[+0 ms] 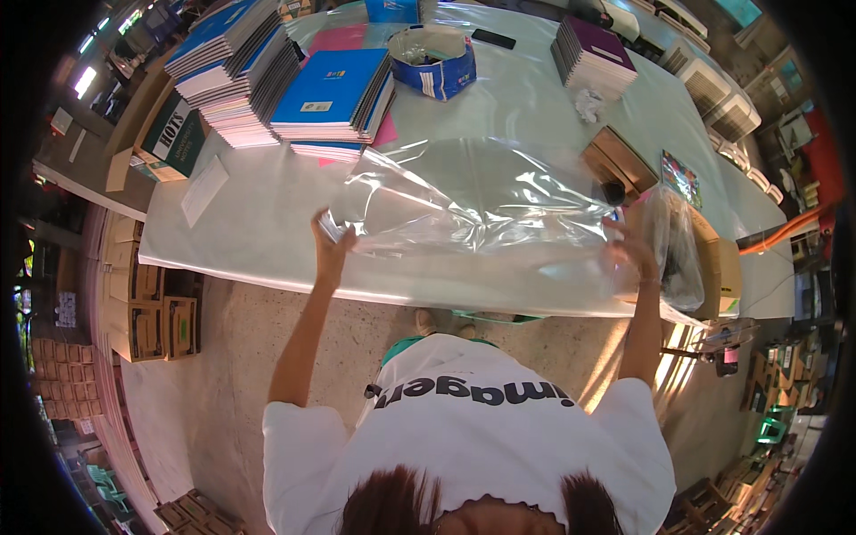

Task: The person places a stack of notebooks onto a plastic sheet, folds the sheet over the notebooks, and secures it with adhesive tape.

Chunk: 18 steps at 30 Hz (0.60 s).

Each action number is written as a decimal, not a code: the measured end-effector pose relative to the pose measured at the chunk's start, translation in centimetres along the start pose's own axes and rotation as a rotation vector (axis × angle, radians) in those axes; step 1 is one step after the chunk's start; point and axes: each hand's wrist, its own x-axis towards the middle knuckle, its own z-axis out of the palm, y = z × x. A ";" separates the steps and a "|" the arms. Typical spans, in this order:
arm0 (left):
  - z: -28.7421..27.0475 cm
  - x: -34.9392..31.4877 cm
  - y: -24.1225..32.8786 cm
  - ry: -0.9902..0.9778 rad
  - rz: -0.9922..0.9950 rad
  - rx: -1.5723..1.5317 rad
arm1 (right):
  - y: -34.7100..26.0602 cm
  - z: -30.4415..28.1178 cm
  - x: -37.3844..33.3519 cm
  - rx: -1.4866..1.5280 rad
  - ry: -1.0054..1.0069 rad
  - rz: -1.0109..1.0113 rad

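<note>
I work over the table [254, 245]; both hands are above its near margin. Spanning the gap between the hands is the clear plastic sheet [481, 214], glossy and creased. To flatten it well, I should draw both ends apart evenly under light tension, keeping them level, so the creases midway between the grips ease without stretching the film. The left hand [333, 250] appears closed on the sheet's left end. The right hand [635, 254] is at the right end, blurred; I cannot tell whether it grips. Verify that hold before tensioning.

Clearances: the table's near edge runs just bodyward of both hands; keep the film beyond it. The tall notebook stack [236, 80] stands beyond and left of the left grip. The open carton [720, 267] is just right of the right hand and limits outward travel. The lower blue-covered pile [330, 89] stands beyond the left hand. Sideways room is widest left of the left grip, short of the loose paper [205, 190].
</note>
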 end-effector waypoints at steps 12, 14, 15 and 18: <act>1.2 -1.7 -6.6 0.215 -0.107 0.105 | 7.1 7.0 -1.4 0.015 0.555 -0.159; 1.8 -1.0 -6.2 0.239 -0.140 0.154 | 8.2 5.6 -0.2 -0.051 0.562 -0.151; 1.3 -0.9 -6.4 0.251 -0.156 0.131 | 8.2 5.4 0.6 -0.081 0.554 -0.151; 0.0 -1.3 -6.4 0.217 -0.267 0.123 | 8.8 4.7 2.2 0.036 0.477 -0.074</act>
